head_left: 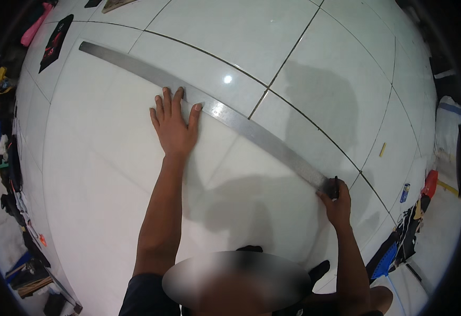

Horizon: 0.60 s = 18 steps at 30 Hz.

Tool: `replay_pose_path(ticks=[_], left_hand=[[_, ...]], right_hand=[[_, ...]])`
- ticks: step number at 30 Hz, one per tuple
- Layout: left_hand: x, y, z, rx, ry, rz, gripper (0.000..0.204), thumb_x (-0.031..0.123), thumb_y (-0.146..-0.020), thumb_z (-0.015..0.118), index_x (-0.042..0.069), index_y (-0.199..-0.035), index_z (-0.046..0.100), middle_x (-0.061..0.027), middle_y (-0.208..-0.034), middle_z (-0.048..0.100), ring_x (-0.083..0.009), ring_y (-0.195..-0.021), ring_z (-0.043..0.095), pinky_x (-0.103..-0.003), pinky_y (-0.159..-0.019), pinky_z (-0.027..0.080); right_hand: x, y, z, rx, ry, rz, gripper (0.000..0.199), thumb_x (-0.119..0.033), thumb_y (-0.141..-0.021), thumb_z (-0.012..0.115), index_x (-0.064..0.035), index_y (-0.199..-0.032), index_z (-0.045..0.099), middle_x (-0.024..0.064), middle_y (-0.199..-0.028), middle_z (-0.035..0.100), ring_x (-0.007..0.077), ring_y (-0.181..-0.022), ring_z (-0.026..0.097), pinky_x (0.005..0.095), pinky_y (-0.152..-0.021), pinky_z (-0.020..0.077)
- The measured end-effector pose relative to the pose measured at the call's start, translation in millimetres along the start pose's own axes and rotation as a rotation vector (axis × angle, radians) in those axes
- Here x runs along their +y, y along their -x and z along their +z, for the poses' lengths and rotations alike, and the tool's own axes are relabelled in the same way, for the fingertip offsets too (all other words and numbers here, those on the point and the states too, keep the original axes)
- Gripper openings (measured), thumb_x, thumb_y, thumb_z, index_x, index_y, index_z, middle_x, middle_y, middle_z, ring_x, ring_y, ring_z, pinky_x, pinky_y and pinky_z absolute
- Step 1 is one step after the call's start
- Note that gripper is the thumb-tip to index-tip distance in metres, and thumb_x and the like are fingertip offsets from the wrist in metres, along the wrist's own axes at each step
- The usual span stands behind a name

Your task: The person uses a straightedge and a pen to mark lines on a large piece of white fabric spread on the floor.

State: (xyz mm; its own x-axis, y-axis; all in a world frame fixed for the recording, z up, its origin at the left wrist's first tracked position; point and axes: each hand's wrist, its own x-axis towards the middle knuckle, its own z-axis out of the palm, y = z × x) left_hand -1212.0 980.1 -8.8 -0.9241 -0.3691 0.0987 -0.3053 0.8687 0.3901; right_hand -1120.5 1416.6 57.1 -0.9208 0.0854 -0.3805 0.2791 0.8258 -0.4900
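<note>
A long metal ruler (230,117) lies slantwise along the far edge of a large, pale, see-through sheet (109,137) spread over the tiled floor. My left hand (175,126) is open, fingers spread, palm down on the sheet with the fingertips on the ruler's near edge left of its middle. At the ruler's right end, my right hand (340,205) is closed around a slim dark pen-like stick (337,185) that stands roughly upright. Its lower tip is hidden by the dark shadowed end of the ruler and my fingers.
White floor tiles (214,31) with dark joints stretch beyond the ruler. To the right lie a small yellow stick (382,149), a small blue tube-like item (405,193) and a blue plastic piece (386,260). A dark flat packet (56,43) is at far left; clutter lines both sides.
</note>
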Motion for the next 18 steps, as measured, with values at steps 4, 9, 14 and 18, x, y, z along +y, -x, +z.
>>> replay_pose_path(ticks=[4,9,14,18], left_hand=[[1,0,-3,-0.046,-0.111,0.006,0.056,0.053,-0.1,0.044,0.025,-0.15,0.045,-0.0158,-0.161,0.025,-0.0343,-0.151,0.015,-0.05,-0.122,0.004],[2,-1,-2,-0.061,-0.131,0.023,0.054,0.053,-0.101,0.044,0.029,-0.149,0.045,-0.0153,-0.162,0.024,-0.0356,-0.151,0.015,-0.051,-0.122,0.004],[1,-1,-2,-0.042,-0.126,0.037,0.054,0.052,-0.1,0.046,0.029,-0.148,0.047,-0.0146,-0.161,0.026,-0.0359,-0.151,0.016,-0.051,-0.122,0.005],[2,0,-1,-0.024,-0.098,0.031,0.054,0.051,-0.099,0.051,0.028,-0.147,0.049,-0.0128,-0.161,0.028,-0.0364,-0.15,0.018,-0.052,-0.122,0.007]], right_hand=[[-6,-5,-1,0.038,-0.015,0.085,0.053,-0.018,-0.08,0.081,-0.001,-0.123,0.056,0.0128,-0.119,0.058,0.027,-0.104,0.062,0.0369,-0.088,0.0507],[3,4,4,0.082,-0.046,0.082,0.052,-0.018,-0.081,0.081,-0.0015,-0.124,0.056,0.0115,-0.118,0.057,0.0245,-0.101,0.061,0.0345,-0.084,0.051],[-1,7,5,0.103,-0.01,0.05,0.052,-0.019,-0.081,0.081,-0.0023,-0.124,0.057,0.0099,-0.115,0.057,0.0227,-0.099,0.061,0.032,-0.079,0.0518],[-4,7,2,0.083,0.012,0.064,0.051,-0.02,-0.08,0.082,-0.0028,-0.123,0.059,0.0095,-0.116,0.056,0.0229,-0.1,0.062,0.0329,-0.08,0.0534]])
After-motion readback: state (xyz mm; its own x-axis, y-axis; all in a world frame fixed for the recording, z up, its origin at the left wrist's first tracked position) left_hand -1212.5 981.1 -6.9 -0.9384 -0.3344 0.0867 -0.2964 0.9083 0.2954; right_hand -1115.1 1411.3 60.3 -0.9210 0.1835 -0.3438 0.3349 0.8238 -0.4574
